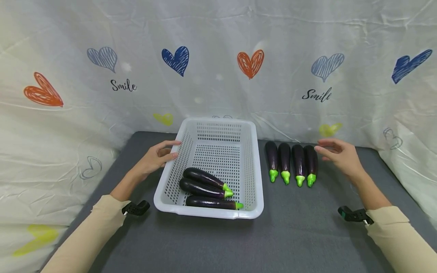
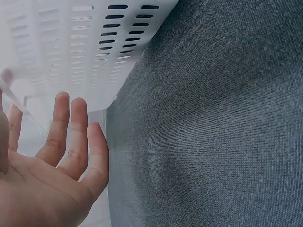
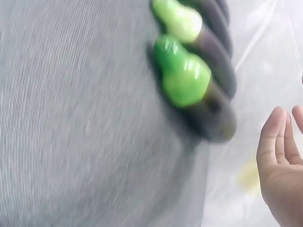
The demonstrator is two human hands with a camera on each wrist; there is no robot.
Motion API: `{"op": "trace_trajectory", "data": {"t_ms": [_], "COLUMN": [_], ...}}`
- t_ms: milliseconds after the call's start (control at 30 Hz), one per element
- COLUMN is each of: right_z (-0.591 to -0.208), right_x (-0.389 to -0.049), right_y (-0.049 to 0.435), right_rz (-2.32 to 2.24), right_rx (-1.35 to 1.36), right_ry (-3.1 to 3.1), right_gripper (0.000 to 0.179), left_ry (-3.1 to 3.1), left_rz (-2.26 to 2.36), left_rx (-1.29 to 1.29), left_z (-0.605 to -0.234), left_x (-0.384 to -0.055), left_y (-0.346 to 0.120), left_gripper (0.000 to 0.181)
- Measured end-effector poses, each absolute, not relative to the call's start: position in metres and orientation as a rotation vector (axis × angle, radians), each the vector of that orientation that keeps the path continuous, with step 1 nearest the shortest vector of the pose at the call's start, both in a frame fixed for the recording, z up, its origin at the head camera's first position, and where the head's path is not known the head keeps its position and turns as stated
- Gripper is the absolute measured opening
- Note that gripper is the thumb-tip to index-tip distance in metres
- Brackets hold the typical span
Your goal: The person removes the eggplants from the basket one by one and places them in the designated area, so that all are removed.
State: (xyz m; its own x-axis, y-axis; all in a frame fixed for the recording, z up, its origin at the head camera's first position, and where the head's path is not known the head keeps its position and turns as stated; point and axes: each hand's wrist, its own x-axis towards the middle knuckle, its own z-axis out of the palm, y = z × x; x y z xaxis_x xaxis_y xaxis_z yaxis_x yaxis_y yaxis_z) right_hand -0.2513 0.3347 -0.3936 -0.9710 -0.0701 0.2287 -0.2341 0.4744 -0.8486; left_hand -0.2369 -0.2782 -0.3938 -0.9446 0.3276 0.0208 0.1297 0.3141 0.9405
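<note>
The left hand (image 1: 157, 157) is laid at the left rim of the white basket (image 1: 208, 213), partly cropped in its wrist view; whether the rim is pinched cannot be told. The right hand (image 1: 341, 155) is held loosely spread beside four eggplants (image 1: 298, 159), blurred and cut off close up. Three others (image 1: 206, 188) are contained in the basket. The grey bench (image 1: 290, 235) is backed by a heart-printed sheet (image 1: 211, 91).

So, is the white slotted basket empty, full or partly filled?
Partly filled: three eggplants lie at the near end of the white slotted basket, and its floor shows bare behind them.
</note>
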Motion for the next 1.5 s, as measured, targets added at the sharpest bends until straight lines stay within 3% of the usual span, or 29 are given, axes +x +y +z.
{"op": "trace_trajectory", "data": {"t_ms": [800, 1500], "right_z": [-0.366, -0.348], "right_x": [-0.235, -0.210], "right_y": [0.244, 0.155], "right_rz": [1.810, 1.877], "right_rx": [0.674, 0.938], "right_ry": [-2.456, -2.396], "right_gripper": [0.028, 0.029], "left_ry": [2.386, 2.378], "left_rz": [1.703, 1.704], "left_rx": [0.416, 0.408], "left_z": [-0.393, -0.395], "left_x": [-0.239, -0.236], "left_y": [-0.275, -0.279], "left_gripper": [0.053, 0.054]}}
